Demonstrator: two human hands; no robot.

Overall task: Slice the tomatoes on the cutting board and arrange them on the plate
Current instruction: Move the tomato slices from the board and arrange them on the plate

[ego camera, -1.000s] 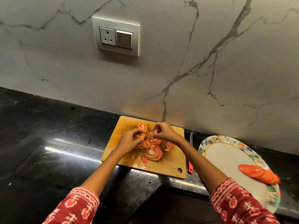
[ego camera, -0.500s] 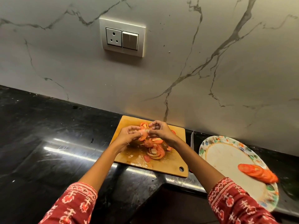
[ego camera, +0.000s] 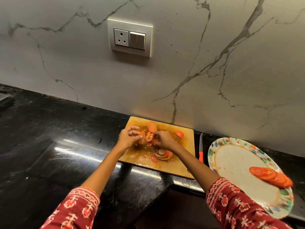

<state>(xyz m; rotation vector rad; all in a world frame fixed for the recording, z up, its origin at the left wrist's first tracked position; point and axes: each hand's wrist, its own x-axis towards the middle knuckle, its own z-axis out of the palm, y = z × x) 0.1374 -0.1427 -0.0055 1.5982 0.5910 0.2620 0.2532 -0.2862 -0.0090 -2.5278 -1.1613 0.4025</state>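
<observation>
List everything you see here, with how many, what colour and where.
cutting board: one, wooden, on the counter by the wall
loose tomato slices: several, red, scattered on the board
plate: one, white with coloured rim, right of the board
arranged tomato slices: one overlapping row, red, on the plate
knife: one, red handle, between board and plate
countertop: black
socket and switch panel: one, on the marble wall
left hand, right hand: pinching slices over the board

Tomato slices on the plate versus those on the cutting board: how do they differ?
The slices on the plate lie in one neat overlapping row, untouched; the slices on the cutting board lie scattered and heaped, some being gathered by the left hand and right hand. Both are red rounds.
</observation>
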